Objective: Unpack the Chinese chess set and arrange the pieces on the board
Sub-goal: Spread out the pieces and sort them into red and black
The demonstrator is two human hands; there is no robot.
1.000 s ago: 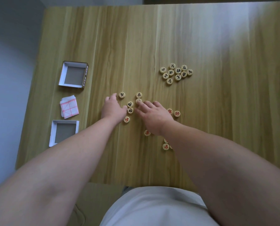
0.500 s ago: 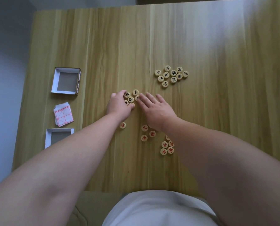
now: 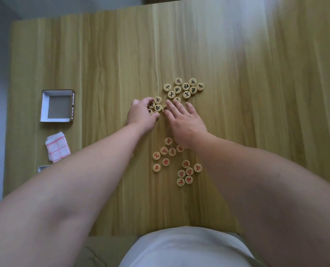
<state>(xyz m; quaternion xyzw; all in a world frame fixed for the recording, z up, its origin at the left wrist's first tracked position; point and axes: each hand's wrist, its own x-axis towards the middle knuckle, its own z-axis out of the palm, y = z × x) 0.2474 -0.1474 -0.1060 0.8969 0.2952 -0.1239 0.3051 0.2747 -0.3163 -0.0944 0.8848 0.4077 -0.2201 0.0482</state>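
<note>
The left hand cups black pieces; at its 3 o'clock the right hand lies flat, fingers straight, on the bench.

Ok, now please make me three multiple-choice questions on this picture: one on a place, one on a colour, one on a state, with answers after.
1. Where on the table lies the folded board?
A) in the middle
B) on the left, nearer than the open box
C) at the far edge

2. What colour are the marks on the pieces nearest the person?
A) red
B) black
C) green

3. How is the board?
A) spread out
B) inside the box
C) folded, nothing on it

Answers: 1 B, it lies by the left edge, this side of the box. 2 A, that cluster bears red characters. 3 C, it is a small folded packet.
</note>
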